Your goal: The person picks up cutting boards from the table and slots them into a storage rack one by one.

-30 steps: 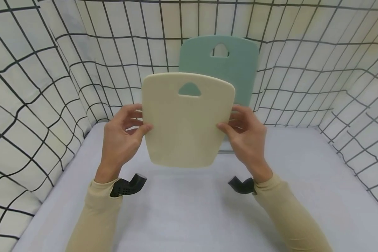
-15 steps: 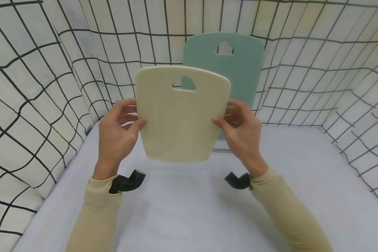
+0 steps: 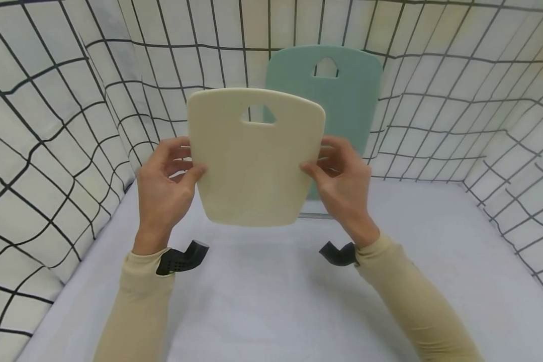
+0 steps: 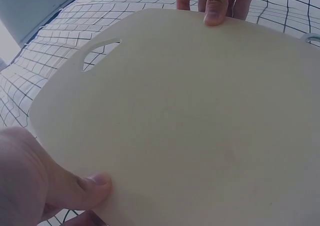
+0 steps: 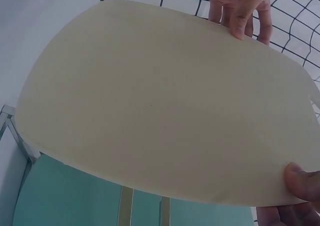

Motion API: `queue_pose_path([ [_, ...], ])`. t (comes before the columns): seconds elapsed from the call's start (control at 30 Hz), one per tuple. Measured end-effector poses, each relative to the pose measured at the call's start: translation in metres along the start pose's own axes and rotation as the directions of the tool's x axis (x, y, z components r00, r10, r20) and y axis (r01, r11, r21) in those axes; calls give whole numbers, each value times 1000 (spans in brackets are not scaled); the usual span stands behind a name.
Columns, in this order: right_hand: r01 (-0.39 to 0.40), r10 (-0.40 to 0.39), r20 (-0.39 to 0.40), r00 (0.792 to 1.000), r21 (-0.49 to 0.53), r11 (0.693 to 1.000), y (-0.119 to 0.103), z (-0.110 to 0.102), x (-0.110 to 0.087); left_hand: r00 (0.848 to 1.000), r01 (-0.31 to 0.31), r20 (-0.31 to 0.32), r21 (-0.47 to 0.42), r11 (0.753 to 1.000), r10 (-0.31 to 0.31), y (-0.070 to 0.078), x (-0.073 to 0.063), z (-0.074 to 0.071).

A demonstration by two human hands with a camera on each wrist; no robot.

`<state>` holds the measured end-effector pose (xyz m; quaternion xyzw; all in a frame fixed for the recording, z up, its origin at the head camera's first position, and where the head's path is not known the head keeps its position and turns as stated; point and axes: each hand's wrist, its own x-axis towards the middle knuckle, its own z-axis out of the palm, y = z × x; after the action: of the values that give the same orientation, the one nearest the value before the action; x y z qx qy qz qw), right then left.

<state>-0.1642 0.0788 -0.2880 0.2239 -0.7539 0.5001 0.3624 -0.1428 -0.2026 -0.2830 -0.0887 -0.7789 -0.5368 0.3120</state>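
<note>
In the head view, a cream cutting board (image 3: 253, 171) with a handle hole near its top is held upright above the table. My left hand (image 3: 163, 193) pinches its left edge, thumb on the near face and fingers behind. On the opposite edge, my right hand (image 3: 346, 188) grips it the same way. Both wrist views show the board's plain face; the thumb (image 4: 95, 186) presses on it in the left wrist view. Behind it stands a teal board (image 3: 357, 100) of similar shape, upright, partly covered by the cream one and my right hand.
White cloth (image 3: 271, 301) covers the table. Walls with a black grid pattern (image 3: 199, 65) close in the back and both sides. A grey metal frame (image 5: 9, 113) and tan strips (image 5: 126, 206) in front of the teal board appear in the right wrist view.
Both hands have carried the cream board left and slightly up, so more of the teal board shows. The grip is unchanged. The head view has shifted a little.
</note>
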Motion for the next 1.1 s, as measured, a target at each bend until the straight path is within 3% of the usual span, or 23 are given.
queue_pose_path([
  [0.67, 6, -6, -3, 1000, 5, 1000, 1, 9, 7, 999, 5, -48, 0, 1000, -5, -4, 8, -3],
  [0.9, 55, -55, 3, 999, 0, 999, 1, 13, 9, 997, 8, -71, 1, 1000, -8, -7, 10, -6],
  [1.1, 35, -36, 12, 999, 52, 998, 0, 21, 8, 994, 14, -105, 16, 1000, -12, -8, 10, -12],
])
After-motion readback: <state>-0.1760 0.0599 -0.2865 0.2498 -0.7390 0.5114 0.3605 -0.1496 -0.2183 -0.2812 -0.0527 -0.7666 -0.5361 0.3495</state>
